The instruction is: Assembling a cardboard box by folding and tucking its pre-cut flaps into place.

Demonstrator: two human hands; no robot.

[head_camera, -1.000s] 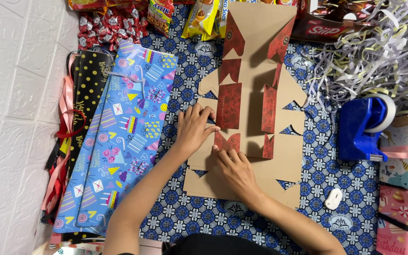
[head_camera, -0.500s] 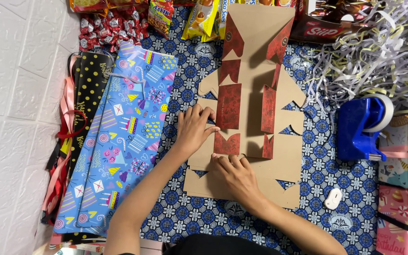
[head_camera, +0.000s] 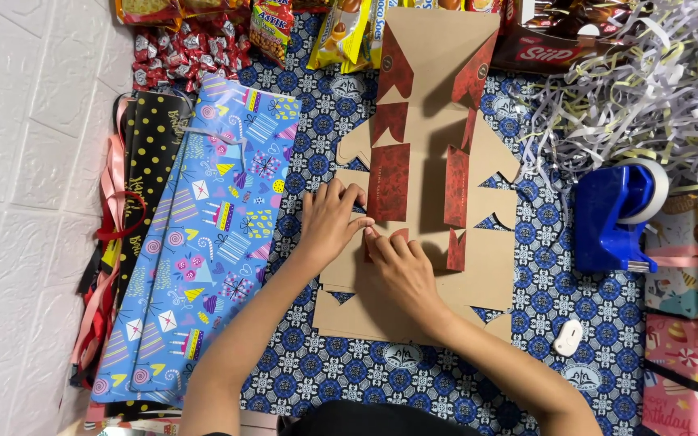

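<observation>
A flat brown cardboard box blank (head_camera: 434,97) with red patterned flaps lies unfolded on a blue patterned cloth (head_camera: 300,363). My left hand (head_camera: 329,222) presses flat on the blank's left side, fingers against a raised red flap (head_camera: 389,182). My right hand (head_camera: 397,266) lies on the blank just below, its fingertips pinching a small red flap (head_camera: 397,235) next to my left fingers. A second upright red flap (head_camera: 457,186) stands to the right, with a smaller one (head_camera: 456,250) below it.
Blue gift-wrap sheets (head_camera: 203,242) and black dotted bags (head_camera: 143,169) lie at the left. A blue tape dispenser (head_camera: 620,214) sits at the right, under shredded paper (head_camera: 648,89). Snack packets (head_camera: 268,24) line the top; a small white object (head_camera: 568,337) lies lower right.
My right hand slid up and left to meet my left fingers at the small red flap. My left hand stayed nearly in place.
</observation>
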